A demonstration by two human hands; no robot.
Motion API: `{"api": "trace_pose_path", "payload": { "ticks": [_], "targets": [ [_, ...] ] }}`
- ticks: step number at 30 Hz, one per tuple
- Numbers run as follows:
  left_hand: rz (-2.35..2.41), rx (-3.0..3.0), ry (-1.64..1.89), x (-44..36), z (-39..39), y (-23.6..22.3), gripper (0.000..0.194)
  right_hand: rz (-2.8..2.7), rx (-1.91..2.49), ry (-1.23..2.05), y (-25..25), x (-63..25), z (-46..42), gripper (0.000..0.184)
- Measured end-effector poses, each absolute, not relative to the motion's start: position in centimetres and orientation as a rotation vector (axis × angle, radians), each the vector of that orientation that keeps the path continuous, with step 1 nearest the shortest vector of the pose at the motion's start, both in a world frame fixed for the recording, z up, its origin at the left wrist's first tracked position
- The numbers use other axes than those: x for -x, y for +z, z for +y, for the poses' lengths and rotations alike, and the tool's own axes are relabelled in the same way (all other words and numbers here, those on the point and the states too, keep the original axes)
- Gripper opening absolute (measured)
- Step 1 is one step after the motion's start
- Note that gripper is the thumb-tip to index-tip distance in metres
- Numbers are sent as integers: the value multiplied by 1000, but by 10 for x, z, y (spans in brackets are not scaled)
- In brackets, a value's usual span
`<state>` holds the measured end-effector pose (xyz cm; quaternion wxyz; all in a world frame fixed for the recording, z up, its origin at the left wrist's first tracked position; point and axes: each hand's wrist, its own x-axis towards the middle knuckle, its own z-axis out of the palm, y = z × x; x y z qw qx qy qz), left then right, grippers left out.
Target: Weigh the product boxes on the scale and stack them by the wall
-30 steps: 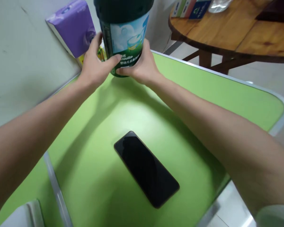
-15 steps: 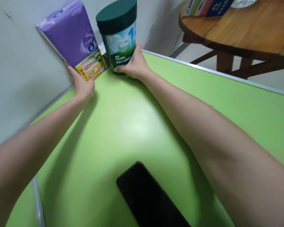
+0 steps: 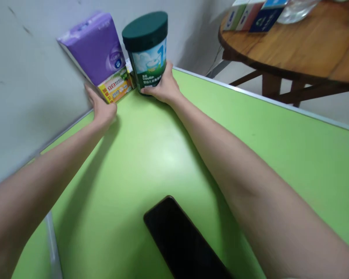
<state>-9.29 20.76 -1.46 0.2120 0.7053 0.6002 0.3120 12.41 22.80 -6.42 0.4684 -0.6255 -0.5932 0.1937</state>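
At the table's far corner, my right hand [image 3: 164,86] is wrapped round the lower part of a formula milk powder can [image 3: 147,58] with a dark green lid. The can stands upright on the green table. My left hand [image 3: 101,106] grips the left end of a yellow-and-orange soap pack [image 3: 116,86], its fingers along the wall side and its thumb at the front. On top of the soap pack leans a purple tissue pack [image 3: 95,50], close to the wall. Another small package behind, between the soap pack and the can, is mostly hidden.
A black phone [image 3: 186,240] lies near me on the green table [image 3: 163,155]. The wall [image 3: 26,85] borders the left side. Beyond the right edge stands a round wooden table [image 3: 302,46] bearing several boxes [image 3: 257,17] and a clear glass or plastic item [image 3: 296,11].
The view has tilted up slightly, so the far items appear lower. Both hands keep their places on the soap pack and the can.
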Motion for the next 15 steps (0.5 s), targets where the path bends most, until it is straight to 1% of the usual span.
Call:
{"api": "trace_pose_path", "payload": {
  "ticks": [3, 6, 11, 13, 15],
  "targets": [
    [1890, -1767, 848, 104, 176, 2, 108, -1440, 1654, 466, -58, -112, 212, 114],
    [1831, -1806, 662, 127, 125, 20, 103, -1463, 1753, 472, -50, -97, 175, 104],
    [1602, -1931, 321, 186, 15, 47, 78, -1668, 1801, 595, -22, -68, 85, 74],
    [1533, -2024, 238, 208, -28, 60, 72, -1814, 1717, 660, 0, -44, 46, 54],
    [1454, -2131, 177, 229, -66, 74, 70, -2058, 1507, 799, 29, -7, 5, 37]
  ]
}}
